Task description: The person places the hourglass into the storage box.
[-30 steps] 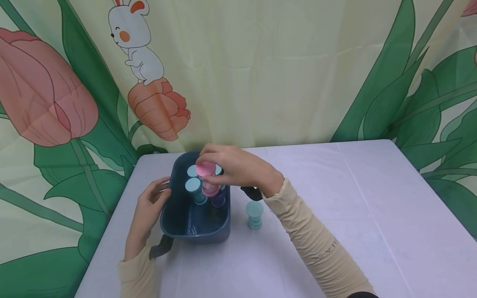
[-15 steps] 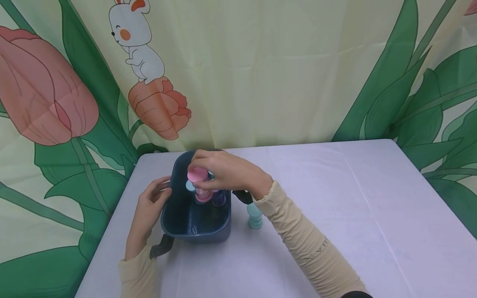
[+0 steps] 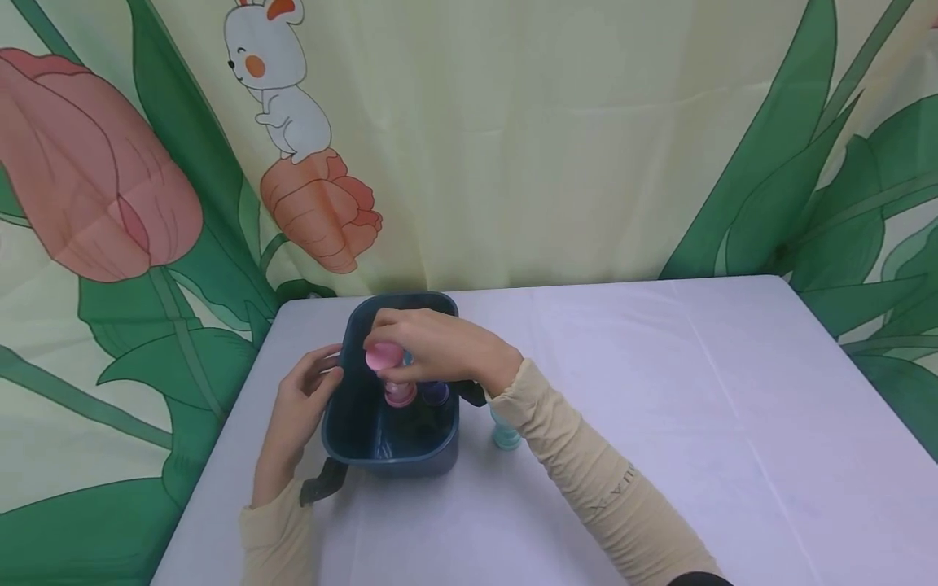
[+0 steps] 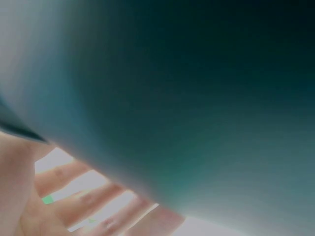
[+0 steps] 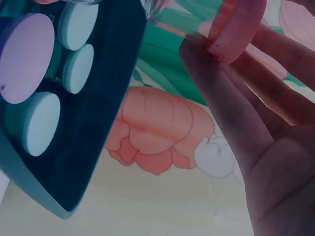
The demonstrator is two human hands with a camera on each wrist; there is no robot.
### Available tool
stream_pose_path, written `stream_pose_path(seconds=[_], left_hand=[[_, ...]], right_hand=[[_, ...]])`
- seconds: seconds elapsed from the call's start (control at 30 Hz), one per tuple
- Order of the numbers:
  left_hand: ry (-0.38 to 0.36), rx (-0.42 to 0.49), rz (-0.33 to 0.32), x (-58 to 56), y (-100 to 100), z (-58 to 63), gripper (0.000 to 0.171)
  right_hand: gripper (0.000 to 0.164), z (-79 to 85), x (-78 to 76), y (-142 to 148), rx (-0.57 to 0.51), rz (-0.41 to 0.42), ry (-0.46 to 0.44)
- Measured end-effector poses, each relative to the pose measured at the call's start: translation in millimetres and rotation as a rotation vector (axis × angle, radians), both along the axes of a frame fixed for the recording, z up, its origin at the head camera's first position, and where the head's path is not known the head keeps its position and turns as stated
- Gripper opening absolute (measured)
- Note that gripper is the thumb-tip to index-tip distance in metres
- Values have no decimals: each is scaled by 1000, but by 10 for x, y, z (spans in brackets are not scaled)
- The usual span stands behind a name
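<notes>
In the head view my right hand (image 3: 440,346) is over a dark blue bin (image 3: 392,462), pinching the pink cap of a sand timer (image 3: 384,356) between thumb and fingers. The right wrist view shows that pink cap (image 5: 238,29) and part of the timer's clear body. My left hand (image 3: 296,407) rests at the bin's left side, its fingers (image 4: 88,204) spread along the outer wall. Inside the bin stand a purple timer (image 3: 436,394) and several light teal-capped timers (image 5: 42,124); in the head view my right hand hides most of them.
A teal timer (image 3: 506,433) stands on the white-covered table (image 3: 630,391) to the right of the bin, partly hidden by my right sleeve (image 3: 593,464). Behind the table hangs a curtain (image 3: 528,163) printed with tulips, a rabbit and a carrot.
My right hand has moved left and slightly towards me with the pink sand timer, inside the bin's outline. The left hand has stayed at the bin's side. The view has shifted slightly.
</notes>
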State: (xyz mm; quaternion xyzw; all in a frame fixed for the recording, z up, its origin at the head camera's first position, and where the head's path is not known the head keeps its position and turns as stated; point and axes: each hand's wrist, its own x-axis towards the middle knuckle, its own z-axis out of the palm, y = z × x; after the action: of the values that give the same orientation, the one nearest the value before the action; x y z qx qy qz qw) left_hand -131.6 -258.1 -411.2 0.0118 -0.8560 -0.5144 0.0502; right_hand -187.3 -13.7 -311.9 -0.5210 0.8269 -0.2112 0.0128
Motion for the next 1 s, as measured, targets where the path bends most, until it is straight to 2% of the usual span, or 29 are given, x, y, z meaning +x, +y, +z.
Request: stream_pose_path(seconds=[0.23,0.5,1.0], left_hand=[[3,-9,0,16,22,27,50],[49,9,-27,6,-1,5,45],[40,22,-25,12,-11,-1,46]], right_hand=[[30,-62,-22,-64,24,18,-7],[34,-81,3,-140,116,12,-43],[33,-132,14,-296,245,7,-89]])
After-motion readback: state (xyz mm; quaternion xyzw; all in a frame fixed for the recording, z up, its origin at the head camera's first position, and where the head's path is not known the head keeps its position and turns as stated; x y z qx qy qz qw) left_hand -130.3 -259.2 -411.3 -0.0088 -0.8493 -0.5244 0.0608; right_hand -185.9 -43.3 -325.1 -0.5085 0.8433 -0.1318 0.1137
